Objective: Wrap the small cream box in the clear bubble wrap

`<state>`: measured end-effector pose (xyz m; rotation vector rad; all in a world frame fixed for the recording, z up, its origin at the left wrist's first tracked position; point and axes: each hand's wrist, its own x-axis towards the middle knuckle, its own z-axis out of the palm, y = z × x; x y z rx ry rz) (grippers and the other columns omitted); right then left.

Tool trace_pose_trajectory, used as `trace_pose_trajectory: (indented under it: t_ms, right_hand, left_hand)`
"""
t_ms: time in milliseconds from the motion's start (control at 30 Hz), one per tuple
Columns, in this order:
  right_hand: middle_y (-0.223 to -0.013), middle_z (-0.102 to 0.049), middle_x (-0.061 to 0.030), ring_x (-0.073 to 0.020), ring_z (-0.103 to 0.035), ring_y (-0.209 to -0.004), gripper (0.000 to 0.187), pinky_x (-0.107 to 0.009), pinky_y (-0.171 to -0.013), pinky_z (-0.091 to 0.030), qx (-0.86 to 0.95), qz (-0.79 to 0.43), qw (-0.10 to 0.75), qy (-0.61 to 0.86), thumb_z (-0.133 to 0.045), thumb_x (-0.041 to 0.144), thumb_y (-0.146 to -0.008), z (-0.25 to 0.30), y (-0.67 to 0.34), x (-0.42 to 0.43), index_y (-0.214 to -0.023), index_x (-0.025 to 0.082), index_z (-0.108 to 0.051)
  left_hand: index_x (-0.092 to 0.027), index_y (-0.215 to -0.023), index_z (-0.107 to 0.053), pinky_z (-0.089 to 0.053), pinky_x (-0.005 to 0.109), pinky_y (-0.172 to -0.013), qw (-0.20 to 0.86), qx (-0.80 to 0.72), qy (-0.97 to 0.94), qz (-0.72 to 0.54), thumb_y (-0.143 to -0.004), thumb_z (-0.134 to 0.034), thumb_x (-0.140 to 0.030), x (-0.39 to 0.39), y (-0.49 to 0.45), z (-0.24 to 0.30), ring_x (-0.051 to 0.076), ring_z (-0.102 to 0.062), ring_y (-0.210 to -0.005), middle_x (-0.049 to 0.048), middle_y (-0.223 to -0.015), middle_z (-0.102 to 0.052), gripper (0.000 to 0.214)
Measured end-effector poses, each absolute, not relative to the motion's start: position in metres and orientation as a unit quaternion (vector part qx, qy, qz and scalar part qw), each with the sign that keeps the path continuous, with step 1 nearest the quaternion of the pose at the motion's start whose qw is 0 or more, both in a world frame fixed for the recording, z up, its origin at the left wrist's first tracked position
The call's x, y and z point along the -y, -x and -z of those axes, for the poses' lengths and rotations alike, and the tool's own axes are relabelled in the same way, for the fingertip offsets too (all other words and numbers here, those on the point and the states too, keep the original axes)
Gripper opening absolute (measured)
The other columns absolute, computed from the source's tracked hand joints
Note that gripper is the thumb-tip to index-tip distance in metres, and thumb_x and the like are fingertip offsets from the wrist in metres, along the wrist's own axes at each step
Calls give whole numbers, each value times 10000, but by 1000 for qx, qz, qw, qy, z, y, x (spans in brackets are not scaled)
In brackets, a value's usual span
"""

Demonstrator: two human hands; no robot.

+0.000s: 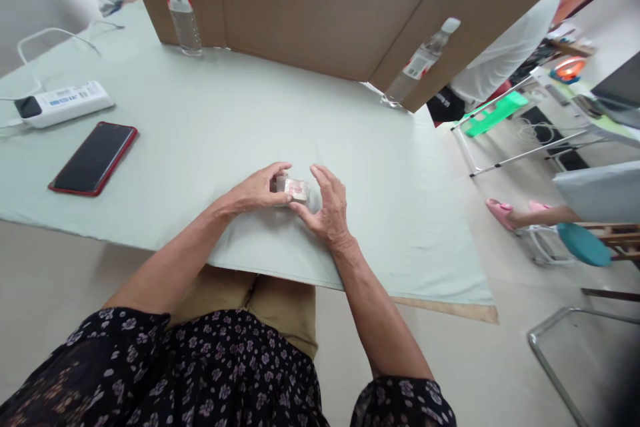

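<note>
A small clear box (pixel 297 189), whitish with red print on top, rests on the pale green tablecloth near the front edge. It may be a pack of cards, but its kind is too small to tell. My left hand (pixel 260 188) grips its left end, with the thumb along the near side and the fingers behind. On the other side, my right hand (pixel 327 208) is curved with its fingers spread apart. The right thumb tip is close to the box's near edge; whether it touches I cannot tell.
A cardboard screen (pixel 310 7) stands across the back, with a water bottle (pixel 180 7) at left and another bottle (pixel 420 67) at right. To the left lie a phone (pixel 94 159) and a power strip (pixel 70 104). People are nearby; a teal stool (pixel 584 244) stands right.
</note>
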<state>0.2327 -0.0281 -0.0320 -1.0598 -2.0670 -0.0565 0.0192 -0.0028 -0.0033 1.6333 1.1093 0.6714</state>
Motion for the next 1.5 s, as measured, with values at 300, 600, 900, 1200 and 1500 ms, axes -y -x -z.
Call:
trace_pose_trajectory:
  t_ms: [300, 600, 900, 1200, 1500]
  right_hand:
    - [-1407, -607, -106, -313, -558, -1267, 359, -500, -1016, -442, 844, 28, 327, 425, -594, 522, -958, 38, -232, 26, -1212, 287, -689]
    - [-1439, -583, -152, -326, -548, -1291, 545, -506, -1047, -429, 832, 3, 339, 440, -579, 563, -943, 37, -230, 29, -1380, 237, -575]
    - [-1435, -590, -106, -317, -532, -1286, 342, -503, -1034, -425, 835, 1, 304, 458, -619, 401, -956, 40, -228, 25, -1277, 291, -665]
    - [-1437, -585, -122, -314, -543, -1269, 372, -486, -1024, -442, 825, -20, 309, 473, -583, 411, -972, 40, -222, 28, -1316, 276, -626]
    - [-1337, -645, -114, -302, -583, -1226, 265, -481, -1013, -449, 817, -19, 349, 459, -633, 378, -933, 37, -221, 28, -1167, 257, -662]
  left_hand:
    - [-153, -1509, -443, -510, 362, -884, 486, -455, -688, -289, -734, -707, -380, 6, -21, 3, 204, -609, -975, 91, -1174, -646, 849]
    - [-152, -1434, -536, -503, 337, -863, 468, -463, -690, -301, -715, -679, -324, 6, -24, 1, 183, -591, -928, 71, -1129, -657, 753]
    - [-161, -1403, -568, -510, 364, -925, 446, -467, -695, -315, -703, -696, -351, 8, -24, -1, 197, -607, -959, 85, -1183, -659, 736]
    - [-128, -1514, -435, -488, 413, -1008, 479, -469, -680, -297, -721, -693, -360, 7, -23, -4, 264, -608, -1133, 172, -1431, -551, 865]
    - [-149, -1483, -474, -508, 373, -930, 510, -448, -664, -314, -712, -703, -354, 6, -25, 0, 202, -615, -989, 128, -1317, -602, 830]
